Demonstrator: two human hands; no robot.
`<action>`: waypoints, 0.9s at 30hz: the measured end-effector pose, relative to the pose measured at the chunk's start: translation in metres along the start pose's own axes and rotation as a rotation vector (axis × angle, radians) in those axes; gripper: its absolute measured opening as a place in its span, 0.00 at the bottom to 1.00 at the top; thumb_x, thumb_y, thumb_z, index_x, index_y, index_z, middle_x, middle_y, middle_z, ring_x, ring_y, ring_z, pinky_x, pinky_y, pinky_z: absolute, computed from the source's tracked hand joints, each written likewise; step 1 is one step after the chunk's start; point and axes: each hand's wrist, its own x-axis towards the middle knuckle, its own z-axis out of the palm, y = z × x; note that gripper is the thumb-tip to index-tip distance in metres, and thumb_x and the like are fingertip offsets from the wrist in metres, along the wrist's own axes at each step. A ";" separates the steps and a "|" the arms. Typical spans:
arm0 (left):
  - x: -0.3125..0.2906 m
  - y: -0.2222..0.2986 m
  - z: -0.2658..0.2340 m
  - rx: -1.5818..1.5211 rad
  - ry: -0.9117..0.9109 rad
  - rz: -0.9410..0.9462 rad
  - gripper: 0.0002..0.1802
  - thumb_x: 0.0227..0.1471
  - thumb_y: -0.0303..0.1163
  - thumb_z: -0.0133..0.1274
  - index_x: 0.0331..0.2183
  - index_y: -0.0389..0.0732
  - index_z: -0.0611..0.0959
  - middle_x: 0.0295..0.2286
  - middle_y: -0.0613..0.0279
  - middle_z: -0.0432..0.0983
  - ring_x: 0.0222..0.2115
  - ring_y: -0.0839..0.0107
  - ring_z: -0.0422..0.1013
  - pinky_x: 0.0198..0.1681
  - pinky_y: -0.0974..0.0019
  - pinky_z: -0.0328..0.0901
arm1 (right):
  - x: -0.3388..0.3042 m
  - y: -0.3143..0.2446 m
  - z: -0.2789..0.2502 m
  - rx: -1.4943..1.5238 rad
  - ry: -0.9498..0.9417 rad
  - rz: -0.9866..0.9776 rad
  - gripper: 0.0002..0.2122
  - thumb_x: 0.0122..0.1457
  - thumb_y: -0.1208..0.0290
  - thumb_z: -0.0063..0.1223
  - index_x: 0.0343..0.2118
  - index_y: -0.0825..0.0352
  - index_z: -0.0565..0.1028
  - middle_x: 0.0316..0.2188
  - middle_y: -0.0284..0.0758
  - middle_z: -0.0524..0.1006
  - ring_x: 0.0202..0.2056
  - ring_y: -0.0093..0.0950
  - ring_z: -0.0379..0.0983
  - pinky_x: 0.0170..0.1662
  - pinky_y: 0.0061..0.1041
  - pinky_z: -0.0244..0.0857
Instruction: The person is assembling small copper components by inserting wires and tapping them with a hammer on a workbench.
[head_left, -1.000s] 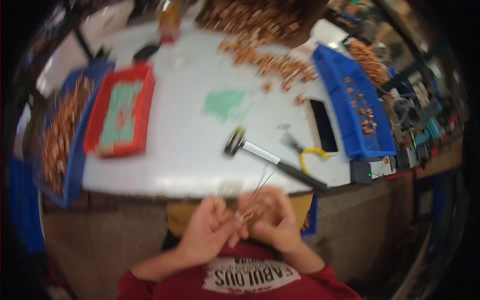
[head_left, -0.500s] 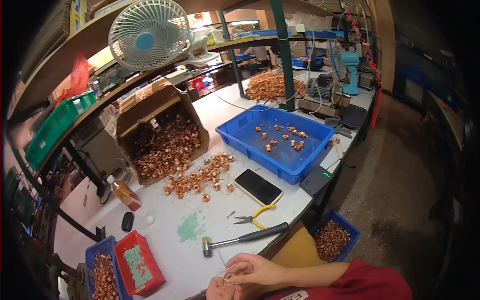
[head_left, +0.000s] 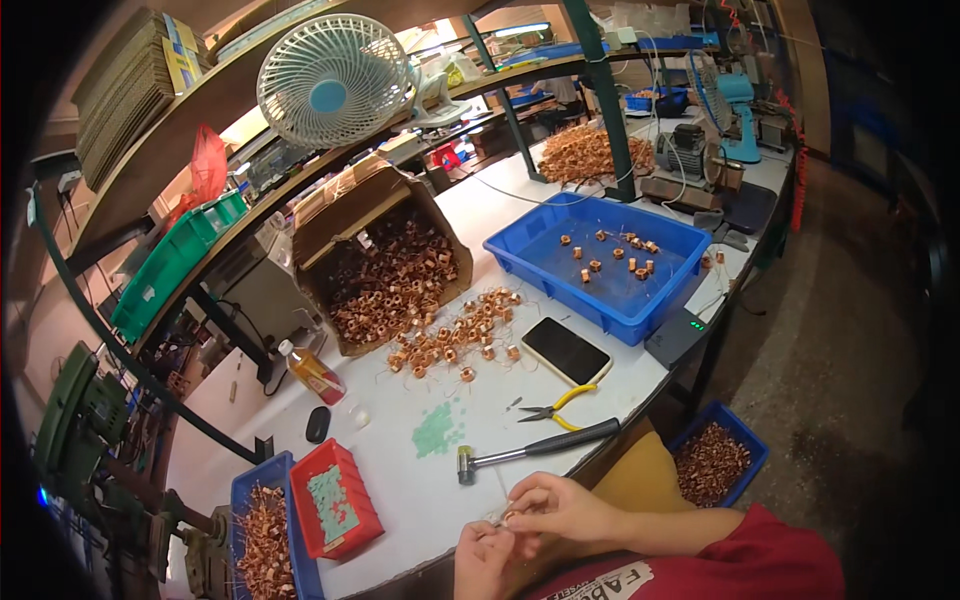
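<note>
Near the table's front edge my right hand (head_left: pixel 552 508) is closed, thumb and fingers pinched together. My left hand (head_left: pixel 484 556) meets it from below, its fingers curled in. Between the fingertips is a small piece, mostly covered, that I cannot make out; a thin pale strand rises beside it. Just beyond my hands lies a hammer (head_left: pixel 540 445) with a black handle. Past it are yellow-handled pliers (head_left: pixel 560 408) and a patch of small pale green pieces (head_left: pixel 437 430). Loose copper coils (head_left: pixel 455 338) spill from a tipped cardboard box (head_left: pixel 318 215).
A blue tray (head_left: pixel 520 262) with several coils stands far right, a phone (head_left: pixel 566 350) before it. At left are a red bin (head_left: pixel 368 508) of green pieces, a blue bin (head_left: pixel 308 575) of copper parts, and a bottle (head_left: pixel 312 370). Another blue bin (head_left: pixel 757 465) sits low at right.
The whole view has shifted, so the table's things appear further right and show more at the left. My hands stay together at the front edge, fingers still pinched.
</note>
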 end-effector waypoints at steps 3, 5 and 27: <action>-0.003 -0.002 -0.001 0.153 0.012 0.106 0.10 0.55 0.22 0.46 0.36 0.39 0.62 0.34 0.46 0.72 0.30 0.64 0.71 0.36 0.69 0.67 | -0.003 -0.005 -0.006 -0.080 0.075 -0.090 0.16 0.52 0.77 0.58 0.42 0.70 0.66 0.34 0.40 0.76 0.33 0.23 0.74 0.38 0.17 0.68; -0.004 -0.004 -0.005 0.299 0.007 0.194 0.11 0.55 0.22 0.46 0.38 0.38 0.62 0.39 0.45 0.70 0.35 0.63 0.71 0.41 0.67 0.67 | -0.006 -0.010 -0.012 -0.166 0.172 -0.186 0.16 0.52 0.76 0.59 0.42 0.70 0.66 0.33 0.40 0.76 0.31 0.24 0.74 0.36 0.17 0.69; 0.015 0.008 -0.046 0.372 0.158 0.184 0.09 0.57 0.24 0.42 0.39 0.36 0.63 0.40 0.48 0.69 0.34 0.67 0.70 0.38 0.69 0.64 | -0.007 -0.209 -0.017 -1.051 0.896 -1.235 0.13 0.52 0.82 0.51 0.40 0.68 0.66 0.32 0.35 0.70 0.31 0.22 0.67 0.29 0.20 0.64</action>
